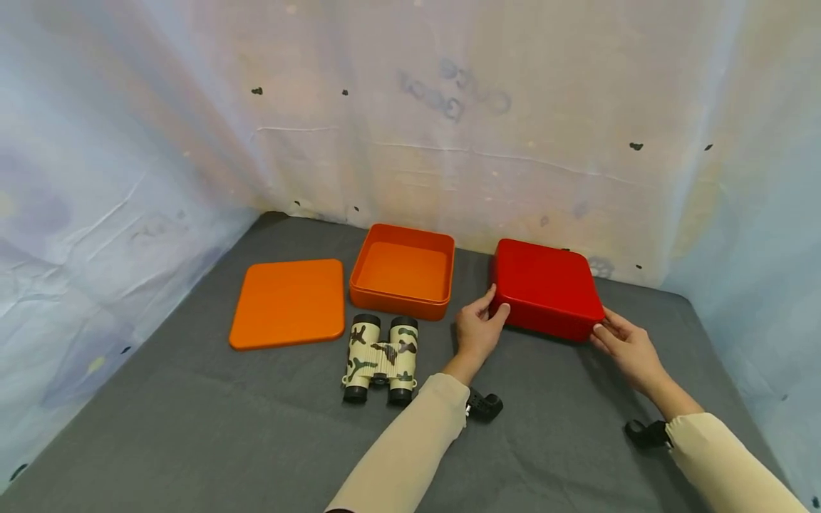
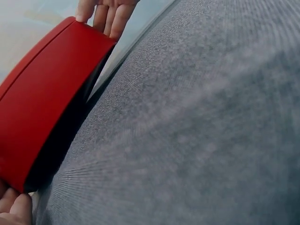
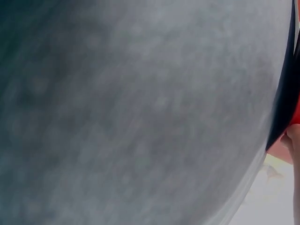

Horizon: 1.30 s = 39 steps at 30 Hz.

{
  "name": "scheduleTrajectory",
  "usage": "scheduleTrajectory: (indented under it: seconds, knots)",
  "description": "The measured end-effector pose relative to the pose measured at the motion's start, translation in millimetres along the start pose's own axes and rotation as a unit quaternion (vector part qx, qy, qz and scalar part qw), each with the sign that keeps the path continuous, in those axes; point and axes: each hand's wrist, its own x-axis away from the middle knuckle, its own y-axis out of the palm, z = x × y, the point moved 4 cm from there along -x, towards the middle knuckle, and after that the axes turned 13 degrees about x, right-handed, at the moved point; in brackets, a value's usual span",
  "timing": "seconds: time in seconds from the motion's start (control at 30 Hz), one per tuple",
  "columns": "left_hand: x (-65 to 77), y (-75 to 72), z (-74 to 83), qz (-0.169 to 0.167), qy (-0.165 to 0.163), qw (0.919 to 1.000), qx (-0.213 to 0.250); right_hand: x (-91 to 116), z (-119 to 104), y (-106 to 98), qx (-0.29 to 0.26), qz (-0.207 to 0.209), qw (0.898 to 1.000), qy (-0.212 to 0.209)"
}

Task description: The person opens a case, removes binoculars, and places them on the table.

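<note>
A red square box with a smooth flat top sits at the back right of the grey cloth. My left hand grips its near left corner, fingers along the left side and thumb on the front. At the near right corner, my right hand holds the box between thumb and fingers. The left wrist view shows the red wall held at both ends, with a dark wedge of shadow under its lower edge. In the right wrist view only part of the right hand appears at the edge.
An orange square tub, open at the top, stands left of the red box. Farther left lies a flat orange lid. Camouflage-patterned binoculars lie in front of the tub, left of my left forearm. A pale patterned curtain hangs behind the table.
</note>
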Motion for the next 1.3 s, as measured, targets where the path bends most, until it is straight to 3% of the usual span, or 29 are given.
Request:
scheduleTrajectory:
  seconds: [0.2,0.4,0.63,0.83,1.0,1.3]
  knots:
    - [-0.7,5.4,-0.5,-0.01,-0.022,0.9994,0.027,6,1,-5,-0.047,-0.006,0.999,-0.001]
    - [-0.8,5.2,3.2,0.025,-0.02,0.9991,0.028,5,-4,-3,-0.056,-0.015,0.998,0.029]
    - [1.5,6.0,2.5,0.044,-0.055,0.9975,0.006,3,-13,0,-0.129,-0.033,0.988,0.077]
    - [0.9,11.3,3.0,0.05,-0.084,0.9952,0.001,1,-13,5,-0.106,-0.03,0.989,0.102]
    - [0.1,13.8,4.0,0.056,-0.118,0.9914,0.007,-1,-15,7,-0.05,-0.027,0.991,0.12]
    - [-1.8,19.1,8.0,0.048,-0.161,0.9854,-0.028,-8,-14,12,0.019,-0.006,0.99,0.142]
